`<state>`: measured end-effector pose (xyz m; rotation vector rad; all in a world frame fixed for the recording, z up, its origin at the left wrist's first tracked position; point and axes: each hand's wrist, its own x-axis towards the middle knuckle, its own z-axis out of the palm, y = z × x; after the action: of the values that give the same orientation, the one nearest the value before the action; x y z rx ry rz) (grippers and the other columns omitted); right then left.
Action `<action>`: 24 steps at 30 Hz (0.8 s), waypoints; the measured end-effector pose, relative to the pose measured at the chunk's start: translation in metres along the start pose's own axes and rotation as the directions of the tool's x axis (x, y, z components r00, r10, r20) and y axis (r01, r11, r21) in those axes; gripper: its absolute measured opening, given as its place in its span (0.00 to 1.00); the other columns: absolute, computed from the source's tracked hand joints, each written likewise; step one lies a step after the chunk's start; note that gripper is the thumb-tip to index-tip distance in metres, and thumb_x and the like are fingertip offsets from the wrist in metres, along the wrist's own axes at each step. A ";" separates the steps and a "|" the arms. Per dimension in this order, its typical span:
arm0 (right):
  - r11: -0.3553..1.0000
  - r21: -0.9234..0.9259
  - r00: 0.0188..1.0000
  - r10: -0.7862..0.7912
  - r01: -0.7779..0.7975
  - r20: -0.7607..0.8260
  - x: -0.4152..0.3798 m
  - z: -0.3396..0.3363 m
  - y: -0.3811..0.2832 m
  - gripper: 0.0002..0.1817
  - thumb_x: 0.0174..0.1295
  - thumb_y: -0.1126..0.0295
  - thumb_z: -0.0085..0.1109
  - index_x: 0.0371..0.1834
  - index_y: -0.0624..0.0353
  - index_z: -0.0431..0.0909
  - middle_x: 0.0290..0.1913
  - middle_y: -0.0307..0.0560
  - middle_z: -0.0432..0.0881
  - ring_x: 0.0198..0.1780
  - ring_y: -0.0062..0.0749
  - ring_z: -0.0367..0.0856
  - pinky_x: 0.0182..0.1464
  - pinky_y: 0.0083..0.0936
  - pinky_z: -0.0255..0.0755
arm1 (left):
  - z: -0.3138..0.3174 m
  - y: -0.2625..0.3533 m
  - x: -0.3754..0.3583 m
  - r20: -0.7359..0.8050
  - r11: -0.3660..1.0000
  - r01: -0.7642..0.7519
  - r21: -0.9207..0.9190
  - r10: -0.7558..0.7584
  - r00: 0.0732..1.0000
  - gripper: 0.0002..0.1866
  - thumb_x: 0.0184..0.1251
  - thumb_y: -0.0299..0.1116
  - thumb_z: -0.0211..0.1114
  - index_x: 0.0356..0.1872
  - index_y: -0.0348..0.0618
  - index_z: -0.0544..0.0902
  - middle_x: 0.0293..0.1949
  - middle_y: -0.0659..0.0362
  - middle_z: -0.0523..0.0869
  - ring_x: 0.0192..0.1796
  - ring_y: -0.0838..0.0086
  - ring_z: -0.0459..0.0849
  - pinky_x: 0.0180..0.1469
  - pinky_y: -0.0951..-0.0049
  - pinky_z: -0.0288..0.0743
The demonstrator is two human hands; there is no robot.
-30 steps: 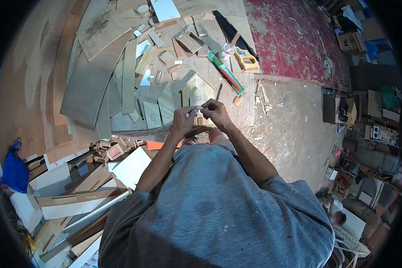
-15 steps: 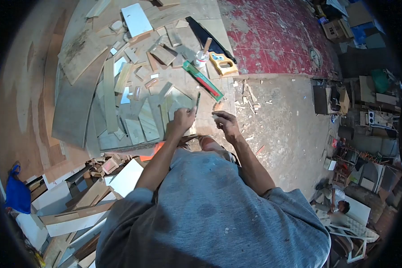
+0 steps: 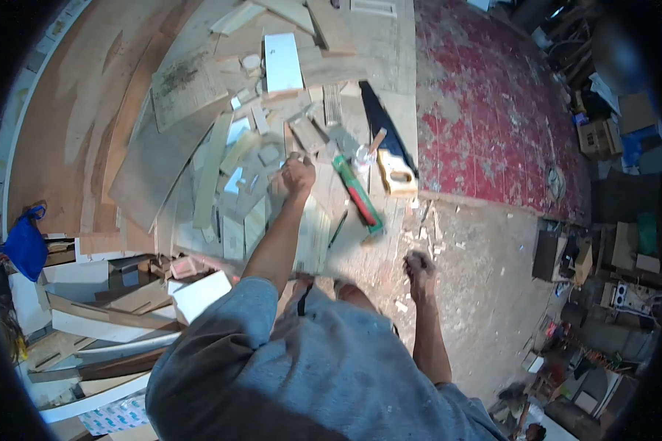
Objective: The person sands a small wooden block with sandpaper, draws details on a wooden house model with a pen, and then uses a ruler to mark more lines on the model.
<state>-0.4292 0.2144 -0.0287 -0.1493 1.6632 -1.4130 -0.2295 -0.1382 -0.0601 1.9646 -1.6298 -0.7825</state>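
My left hand (image 3: 298,173) reaches over the scattered offcuts on the work table, its fingers curled downward beside a small wooden block (image 3: 308,135). What lies under those fingers is hidden. Off the table's right side, my right hand (image 3: 419,270) hangs above the floor with its fingers bent inward. Motion blurs it, and anything inside it cannot be made out. A dark pencil (image 3: 338,228) lies on the tabletop between my hands. Beyond it is a long green and red packet (image 3: 357,194). A handsaw with a pale yellow handle (image 3: 399,176) lies along the table's right edge.
A clear jar (image 3: 363,156) with a wooden stick stands by the saw. A white board (image 3: 282,62) and large plywood sheets (image 3: 154,173) cover the table's far and left parts. Wood scraps (image 3: 110,316) pile up at lower left. Another person (image 3: 526,422) is at lower right.
The pencil has left my left hand and now lies on the table. That hand has moved forward to the offcuts. My right hand has swung right and back, over the floor. The view has shifted.
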 end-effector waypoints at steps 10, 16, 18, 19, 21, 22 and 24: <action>0.969 -0.197 0.974 -0.107 0.147 0.198 0.037 0.085 -0.068 0.08 0.66 0.72 0.65 0.45 0.61 0.79 0.35 0.41 0.84 0.34 0.22 0.79 0.37 0.21 0.75 | 0.066 0.047 0.093 -0.138 0.930 0.291 0.223 -0.265 0.954 0.37 0.60 0.49 0.70 0.57 0.27 0.66 0.55 0.38 0.75 0.63 0.50 0.75 0.59 0.58 0.77; 0.981 0.045 0.925 -0.192 0.188 0.329 0.035 0.170 -0.138 0.07 0.69 0.71 0.64 0.44 0.62 0.80 0.35 0.37 0.80 0.35 0.19 0.77 0.39 0.19 0.72 | -0.060 0.050 0.008 0.379 0.388 0.272 -0.880 0.231 0.896 0.25 0.64 0.24 0.59 0.63 0.36 0.71 0.61 0.50 0.79 0.60 0.66 0.82 0.60 0.66 0.78; 0.962 0.107 0.879 -0.275 0.253 0.390 0.025 0.202 -0.165 0.06 0.68 0.73 0.64 0.44 0.62 0.80 0.35 0.37 0.80 0.34 0.19 0.76 0.39 0.19 0.72 | -0.110 0.078 -0.038 0.418 0.084 0.420 -0.904 0.377 0.826 0.28 0.64 0.23 0.55 0.68 0.36 0.68 0.60 0.51 0.79 0.61 0.64 0.80 0.64 0.64 0.75; 0.943 0.161 0.858 -0.333 0.292 0.392 0.018 0.218 -0.176 0.06 0.67 0.75 0.64 0.44 0.62 0.79 0.35 0.36 0.80 0.34 0.19 0.77 0.39 0.19 0.73 | -0.121 0.088 -0.052 0.409 0.019 0.445 -0.895 0.431 0.804 0.28 0.66 0.26 0.54 0.69 0.36 0.67 0.59 0.51 0.79 0.61 0.64 0.80 0.66 0.63 0.73; 0.892 0.226 0.815 -0.451 0.392 0.365 0.003 0.244 -0.187 0.06 0.66 0.77 0.64 0.43 0.64 0.79 0.34 0.37 0.81 0.35 0.19 0.79 0.38 0.19 0.74 | -0.141 0.111 -0.077 0.412 -0.003 0.471 -0.882 0.481 0.774 0.29 0.67 0.30 0.50 0.71 0.36 0.66 0.60 0.51 0.79 0.62 0.64 0.79 0.68 0.60 0.71; 0.855 0.233 0.787 -0.518 0.464 0.334 -0.004 0.253 -0.190 0.05 0.66 0.77 0.64 0.42 0.66 0.80 0.33 0.39 0.81 0.35 0.19 0.79 0.37 0.20 0.75 | -0.147 0.126 -0.088 0.379 -0.064 0.459 -0.886 0.468 0.798 0.25 0.75 0.37 0.49 0.68 0.35 0.69 0.58 0.50 0.80 0.61 0.64 0.81 0.66 0.61 0.72; 0.780 0.062 0.743 -0.614 0.622 0.267 -0.016 0.259 -0.193 0.05 0.66 0.76 0.64 0.41 0.66 0.80 0.33 0.39 0.83 0.35 0.18 0.81 0.39 0.19 0.77 | -0.147 0.137 -0.094 0.414 -0.033 0.472 -0.881 0.430 0.802 0.24 0.81 0.46 0.47 0.61 0.36 0.75 0.53 0.52 0.83 0.55 0.67 0.83 0.61 0.64 0.75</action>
<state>-0.3274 -0.0265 0.1614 -0.9571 1.4544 -1.7489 -0.2392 -0.0719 0.1511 0.4818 -0.5513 -2.0402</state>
